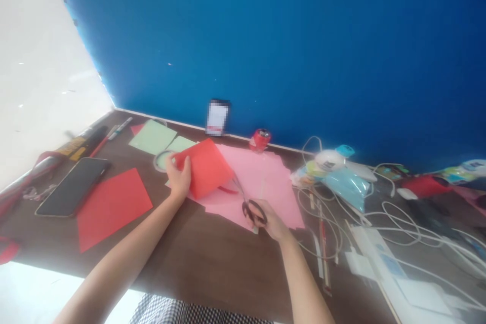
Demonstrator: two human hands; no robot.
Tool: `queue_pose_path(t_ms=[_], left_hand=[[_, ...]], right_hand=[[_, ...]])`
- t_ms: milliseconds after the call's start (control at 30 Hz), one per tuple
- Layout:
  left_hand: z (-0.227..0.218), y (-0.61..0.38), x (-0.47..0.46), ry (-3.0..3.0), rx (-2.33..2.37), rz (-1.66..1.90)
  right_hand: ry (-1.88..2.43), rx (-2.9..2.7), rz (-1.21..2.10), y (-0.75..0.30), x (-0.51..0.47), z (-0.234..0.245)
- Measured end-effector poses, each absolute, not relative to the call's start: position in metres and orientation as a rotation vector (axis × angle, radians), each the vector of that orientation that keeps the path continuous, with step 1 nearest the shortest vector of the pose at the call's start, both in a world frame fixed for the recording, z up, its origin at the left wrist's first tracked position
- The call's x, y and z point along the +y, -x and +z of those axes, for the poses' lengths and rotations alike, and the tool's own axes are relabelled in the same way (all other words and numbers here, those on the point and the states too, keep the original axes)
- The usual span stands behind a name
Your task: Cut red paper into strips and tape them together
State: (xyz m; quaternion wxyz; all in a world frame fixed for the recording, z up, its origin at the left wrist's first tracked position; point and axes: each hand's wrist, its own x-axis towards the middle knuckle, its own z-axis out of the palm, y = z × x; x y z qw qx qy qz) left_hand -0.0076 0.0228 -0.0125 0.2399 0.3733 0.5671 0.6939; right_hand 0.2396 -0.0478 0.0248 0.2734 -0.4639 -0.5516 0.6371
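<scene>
Left hand (179,177): grip pinching red sheet (207,167) at its 9 o'clock side, sheet lying over pink paper (269,179) on the surface (205,258). Right hand (271,220): grip holding scissors (259,207), handles at 4 o'clock from sheet; blade contact too blurred to tell. 2nd red sheet (114,207): 8 o'clock.

A dark phone (74,187) lies at left — white cables (433,235) tangle near a power strip (370,243).
</scene>
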Motion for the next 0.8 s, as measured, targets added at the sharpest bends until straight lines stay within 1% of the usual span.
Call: queue_pose_path(t_ms=[400,567,800], left_hand=[[-0.007,-0.002,0.014,-1.038,1.504,1.761],[-0.009,-0.002,0.014,-1.067,1.574,1.751],[-0.010,-0.002,0.015,-1.070,1.531,1.772]], right_hand=[[1.168,-1.466,1.716,-0.233,-0.050,0.012],[1.176,-1.471,1.708,-0.232,-0.050,0.013],[1.174,-1.476,1.711,-0.232,-0.051,0.015]])
